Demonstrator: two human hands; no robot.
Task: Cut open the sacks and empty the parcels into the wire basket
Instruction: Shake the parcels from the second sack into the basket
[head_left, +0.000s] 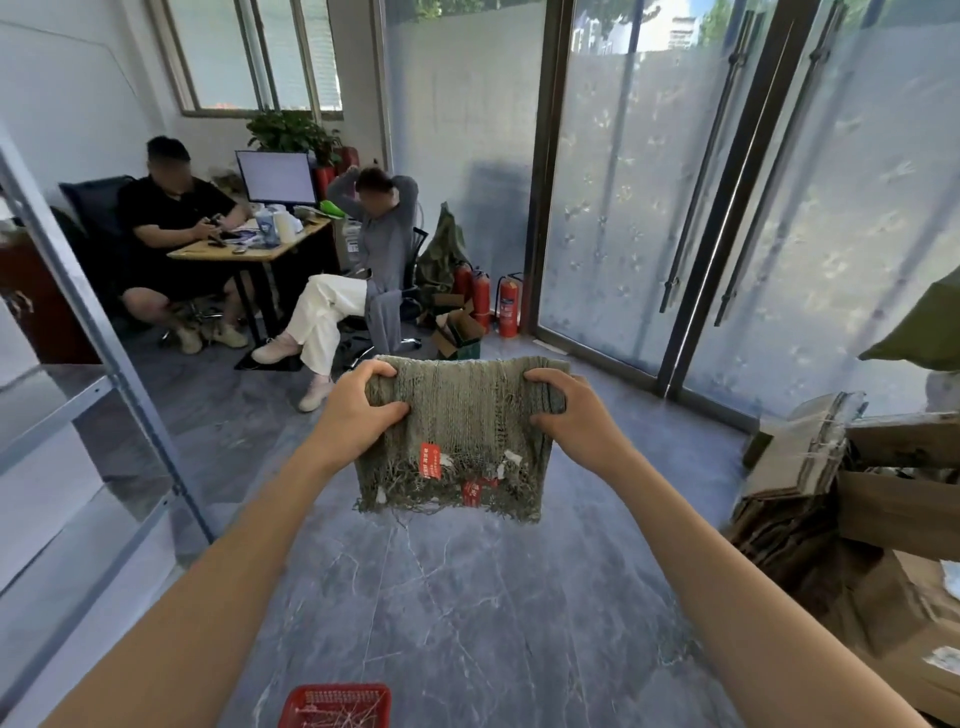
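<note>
The room was an office with a grey marbled floor (467, 597) and tall frosted glass doors (623, 208) ahead and to the right.

A green woven sack (462, 421) hung in mid-air before the person, well above the floor. It was flat and doubled over, with the fold along its top. Its frayed, ragged edge hung lowest, with red labels (430, 460) near it. It looked emptied, so the step in hand was probably folding the spent sack away.

To do that well, both top corners should stay level and the cloth taut, so the next fold lands square. The frayed edge is best tucked inward, as its loose threads could snag or shed.

The left hand (358, 410) gripped the sack's upper left corner, fingers curled over the fold and thumb on the near face. The right hand (571, 410) gripped the upper right corner in the same way, bunching the cloth. Both forearms reached forward, about level with each other.

A red mesh basket (335, 706) sat on the floor at the bottom edge of view; whether it is the task's basket cannot be told. Flattened cardboard (831, 493) was stacked to the right. Two seated people shared a desk (249, 249) at the far left.
</note>
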